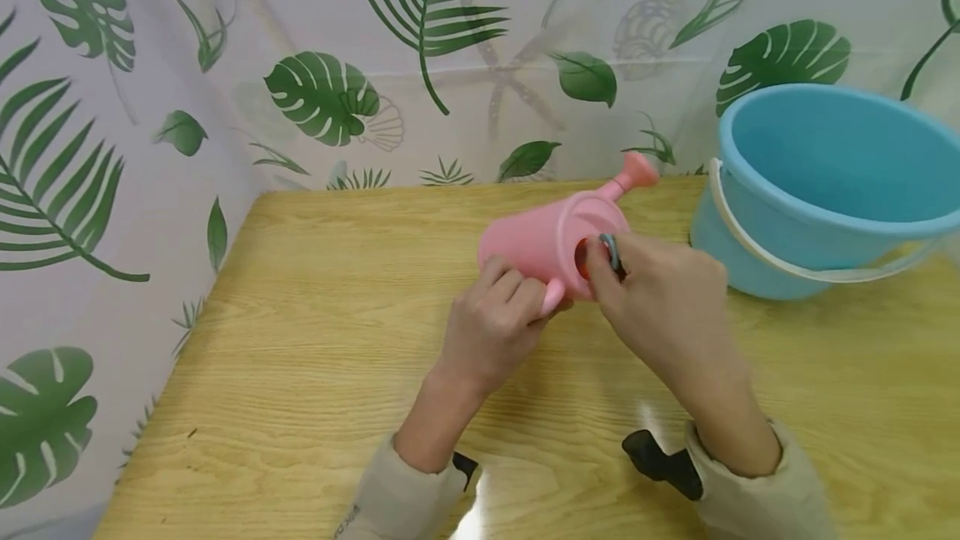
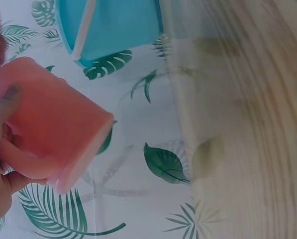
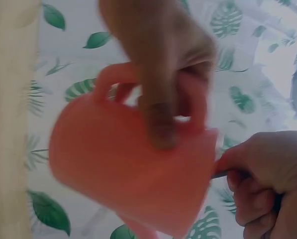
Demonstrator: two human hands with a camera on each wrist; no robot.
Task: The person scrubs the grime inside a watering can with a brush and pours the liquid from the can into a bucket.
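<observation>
A pink watering can (image 1: pixel 525 227) is tipped on its side over the table, its mouth facing right and its spout pointing up and right. My left hand (image 1: pixel 495 315) grips it by the pink handle (image 1: pixel 553 297), with the thumb pressed against the can's wall in the right wrist view. At the mouth, my right hand (image 1: pixel 667 298) pinches a slim tool with a blue-grey loop (image 1: pixel 611 252) at its end. Its dark shaft (image 3: pixel 219 175) runs into the can. Something red (image 1: pixel 581 258) shows inside the mouth, beside my right fingers; the rest is hidden by the wall.
A large light-blue bucket (image 1: pixel 795 232) with a white carrying handle (image 1: pixel 847 276) stands at the right, close to my right hand. The wood-grain table (image 1: pixel 300 340) meets a leaf-patterned cloth (image 1: pixel 480 132) at the back and left.
</observation>
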